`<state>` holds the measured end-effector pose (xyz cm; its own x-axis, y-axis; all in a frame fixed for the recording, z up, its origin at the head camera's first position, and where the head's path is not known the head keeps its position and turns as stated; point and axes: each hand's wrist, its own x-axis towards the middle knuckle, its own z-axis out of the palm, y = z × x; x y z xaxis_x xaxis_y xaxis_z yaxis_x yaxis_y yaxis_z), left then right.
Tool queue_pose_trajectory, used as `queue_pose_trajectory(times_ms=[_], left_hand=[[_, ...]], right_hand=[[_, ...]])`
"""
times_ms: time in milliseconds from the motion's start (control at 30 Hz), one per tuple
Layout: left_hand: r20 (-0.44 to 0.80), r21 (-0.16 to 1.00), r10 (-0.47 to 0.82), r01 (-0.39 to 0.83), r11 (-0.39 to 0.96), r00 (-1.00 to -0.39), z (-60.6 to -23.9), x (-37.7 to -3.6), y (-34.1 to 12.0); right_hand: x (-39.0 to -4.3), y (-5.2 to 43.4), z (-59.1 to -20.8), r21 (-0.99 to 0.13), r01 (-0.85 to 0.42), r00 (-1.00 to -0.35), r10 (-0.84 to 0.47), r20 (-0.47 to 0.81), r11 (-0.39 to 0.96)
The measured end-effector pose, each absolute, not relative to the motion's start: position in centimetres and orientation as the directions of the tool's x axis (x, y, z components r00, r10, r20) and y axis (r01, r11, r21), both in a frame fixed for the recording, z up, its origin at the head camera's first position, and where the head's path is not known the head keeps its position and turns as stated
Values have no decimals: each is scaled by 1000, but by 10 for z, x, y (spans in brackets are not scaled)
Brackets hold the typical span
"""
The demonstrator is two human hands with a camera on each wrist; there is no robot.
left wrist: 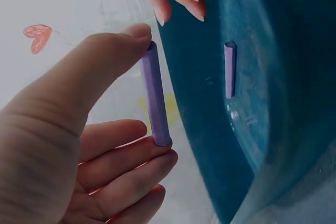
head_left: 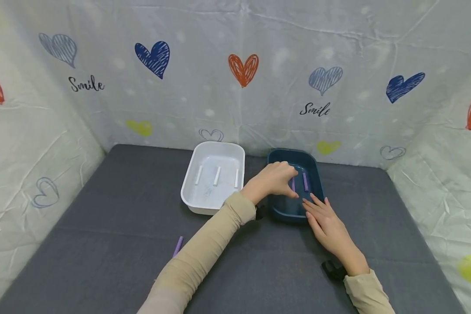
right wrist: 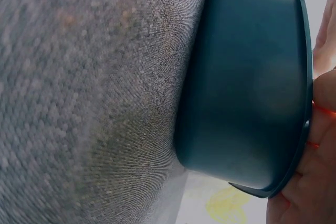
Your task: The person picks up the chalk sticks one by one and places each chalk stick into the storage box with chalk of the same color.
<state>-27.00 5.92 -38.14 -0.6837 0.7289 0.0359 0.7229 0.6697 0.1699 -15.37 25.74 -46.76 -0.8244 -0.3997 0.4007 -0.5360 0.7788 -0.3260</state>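
My left hand (head_left: 276,179) reaches over the dark blue bin (head_left: 315,174) and pinches a purple stick (head_left: 293,184) between thumb and fingers. The left wrist view shows this left hand (left wrist: 151,92) holding that purple stick (left wrist: 158,121) upright beside the blue bin's wall (left wrist: 199,103). A second purple stick (head_left: 305,181) (left wrist: 230,70) lies inside the bin. My right hand (head_left: 317,208) rests with straight fingers on the bin's near rim. In the right wrist view its fingers (right wrist: 320,177) touch the rim of the bin (right wrist: 247,87).
A white bin (head_left: 190,192) with three white sticks (head_left: 217,175) stands left of the blue one. One more purple stick (head_left: 178,245) lies on the grey tabletop (head_left: 114,200) by my left forearm. Heart-printed cloth walls (head_left: 235,87) close in three sides.
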Motion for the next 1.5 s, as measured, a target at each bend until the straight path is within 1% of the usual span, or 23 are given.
queue_pose_trajectory(times_ms=[267, 433, 533, 767, 900, 1000, 1133, 1333, 1500], left_hand=[[17, 235, 706, 690, 685, -708, -398, -282, 72], [6, 240, 700, 681, 692, -714, -408, -290, 77], [2, 239, 694, 674, 699, -720, -410, -293, 79], [-14, 228, 689, 668, 708, -725, -408, -293, 80], [7, 228, 694, 677, 700, -720, -400, -293, 82], [29, 243, 691, 676, 696, -722, -393, -295, 85], [29, 279, 679, 658, 699, -733, -390, -299, 92], [-30, 301, 663, 626, 719, -748, -400, -306, 95], [-42, 324, 672, 627, 709, -739, -410, -313, 90]], right_hand=[[-154, 256, -472, -344, -540, -826, -404, 394, 768], [-153, 257, -473, -409, -528, -836, -368, 408, 744], [-154, 257, -473, -428, -523, -836, -345, 426, 737], [-153, 258, -471, -418, -504, -848, -342, 404, 756], [-154, 259, -470, -412, -513, -844, -353, 404, 753], [-154, 260, -469, -414, -514, -844, -359, 398, 751], [-154, 260, -468, -419, -506, -851, -357, 384, 754], [-154, 258, -468, -421, -513, -848, -366, 383, 748], [-155, 259, -467, -409, -522, -840, -369, 397, 749]])
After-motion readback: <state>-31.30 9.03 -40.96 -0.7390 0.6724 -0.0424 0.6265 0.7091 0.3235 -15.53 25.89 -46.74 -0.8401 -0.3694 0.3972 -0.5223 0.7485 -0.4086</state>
